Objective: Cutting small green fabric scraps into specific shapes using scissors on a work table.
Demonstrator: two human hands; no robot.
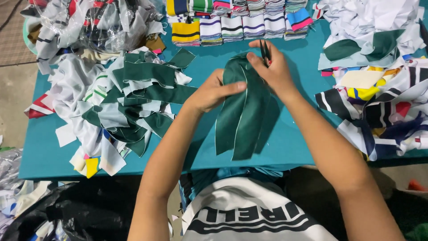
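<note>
Soft, light green fabric strips (243,118), probably floppy; left hand (213,93) pinching upper edge, right hand (273,67) gripping top with small snips (265,51).

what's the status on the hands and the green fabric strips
Left hand pinching green strips. Right hand gripping small snips at strip tops. Cut green pile left on teal table, nothing blocking.
</note>
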